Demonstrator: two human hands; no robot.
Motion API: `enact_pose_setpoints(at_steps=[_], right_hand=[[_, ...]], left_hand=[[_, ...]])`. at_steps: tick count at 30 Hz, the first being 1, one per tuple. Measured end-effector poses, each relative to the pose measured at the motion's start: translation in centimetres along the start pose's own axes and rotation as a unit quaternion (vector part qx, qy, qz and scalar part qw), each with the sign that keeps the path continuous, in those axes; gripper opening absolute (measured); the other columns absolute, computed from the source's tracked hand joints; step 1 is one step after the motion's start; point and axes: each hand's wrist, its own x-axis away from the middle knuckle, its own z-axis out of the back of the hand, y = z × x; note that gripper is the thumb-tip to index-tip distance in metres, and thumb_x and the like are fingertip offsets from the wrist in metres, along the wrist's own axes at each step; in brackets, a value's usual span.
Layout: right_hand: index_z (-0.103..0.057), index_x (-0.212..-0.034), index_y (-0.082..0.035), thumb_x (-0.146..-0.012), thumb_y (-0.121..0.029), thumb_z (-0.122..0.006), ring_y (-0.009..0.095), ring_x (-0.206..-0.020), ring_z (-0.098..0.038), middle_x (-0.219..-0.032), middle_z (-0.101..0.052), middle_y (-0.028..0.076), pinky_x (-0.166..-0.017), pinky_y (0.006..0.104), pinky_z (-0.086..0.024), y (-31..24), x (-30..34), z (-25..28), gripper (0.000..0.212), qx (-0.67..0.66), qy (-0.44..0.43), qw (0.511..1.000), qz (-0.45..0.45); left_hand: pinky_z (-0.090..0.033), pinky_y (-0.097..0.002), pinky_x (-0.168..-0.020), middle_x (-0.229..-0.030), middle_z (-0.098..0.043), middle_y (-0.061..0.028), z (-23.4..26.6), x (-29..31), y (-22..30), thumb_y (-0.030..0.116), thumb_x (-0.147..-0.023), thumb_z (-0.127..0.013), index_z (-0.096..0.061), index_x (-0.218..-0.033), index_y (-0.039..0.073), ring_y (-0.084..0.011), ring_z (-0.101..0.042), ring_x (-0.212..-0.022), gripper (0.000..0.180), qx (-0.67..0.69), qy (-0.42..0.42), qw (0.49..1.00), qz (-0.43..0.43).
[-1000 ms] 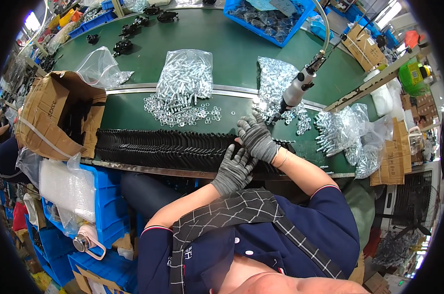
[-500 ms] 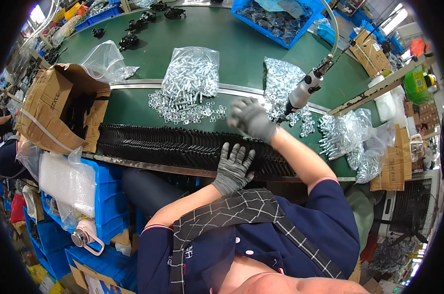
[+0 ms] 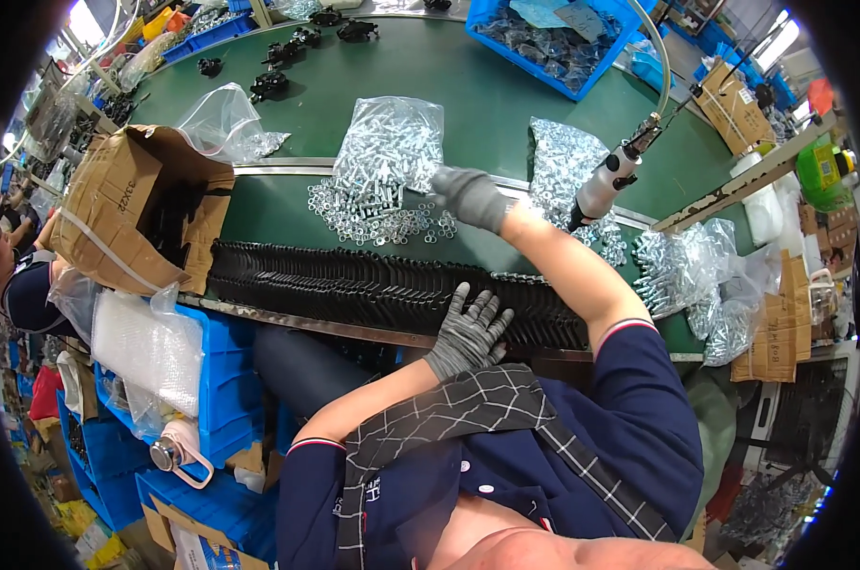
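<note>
A long row of thin black parts (image 3: 354, 290), packed side by side, lies along the near edge of the green bench. My left hand (image 3: 471, 328), in a grey striped glove, rests on this row with its fingers spread. My right hand (image 3: 472, 198), gloved in grey too, hovers past the row. Its fingertips are smeared by motion and partly hidden, beside a clear bag (image 3: 392, 142) spilling small silvery metal pieces. Small metal rings (image 3: 382, 225) are scattered in front of that bag, to the left of my right hand.
A powered driver (image 3: 605, 185) hangs at the right before another bag of metal pieces (image 3: 558, 157). More bagged fittings (image 3: 677, 261) lie farther right. An open cardboard box (image 3: 97, 223) stands at the left, and a blue crate (image 3: 548, 57) at the far side. Another person (image 3: 31, 285) is at the far left.
My right hand has moved away from me and slightly left, toward the metal pieces. My left hand stays on the row. The whole view has shifted slightly.
</note>
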Motion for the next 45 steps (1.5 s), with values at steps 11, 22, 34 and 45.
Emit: enact_pose_setpoints(at_steps=[11,22,34,45], right_hand=[[-0.069,-0.097,-0.01,-0.082,-0.018,-0.062,0.031,-0.083,-0.069,-0.091,-0.07,0.014,-0.068,0.0422,-0.054,-0.4,8.3,4.0,0.018,0.079,-0.132,0.987,-0.049],[-0.069,-0.083,-0.007,-0.075,-0.02,-0.064,0.032,-0.078,-0.067,-0.077,-0.066,0.014,-0.069,0.0452,-0.054,0.0,6.9,2.7,0.016,0.148,-0.252,0.952,-0.091],[-0.068,-0.089,-0.01,-0.079,-0.026,-0.065,0.029,-0.086,-0.066,-0.084,-0.067,0.01,-0.085,0.0434,-0.05,-7.0,13.5,5.6,0.019,-0.031,-0.03,0.998,-0.054],[-0.065,-0.094,-0.009,-0.085,-0.03,-0.061,0.029,-0.097,-0.063,-0.091,-0.065,0.008,-0.104,0.0486,-0.039,-7.2,13.7,3.7,0.023,0.117,-0.049,0.992,-0.023]], left_hand=[[-0.014,-0.0604,-0.116,-0.129,-0.058,-0.021,-0.7,0.3,-0.5,0.041,-0.08,-0.06,-0.063,-0.126,0.009,-0.035,-0.048,-0.129,0.056,0.026,0.038,0.999,0.009],[-0.016,-0.0601,-0.116,-0.129,-0.058,-0.0203,-0.3,-0.1,0.0,0.04,-0.077,-0.061,-0.064,-0.124,0.01,-0.0347,-0.049,-0.128,0.056,0.04,0.042,0.998,-0.004],[-0.019,-0.0604,-0.115,-0.127,-0.059,-0.0213,-0.6,0.0,-0.9,0.039,-0.077,-0.062,-0.064,-0.124,0.01,-0.0356,-0.049,-0.127,0.055,0.038,0.056,0.998,-0.003],[-0.02,-0.0605,-0.114,-0.128,-0.058,-0.021,-1.1,-0.4,-0.9,0.037,-0.074,-0.064,-0.064,-0.124,0.01,-0.0362,-0.05,-0.127,0.056,0.04,0.077,0.996,-0.005]])
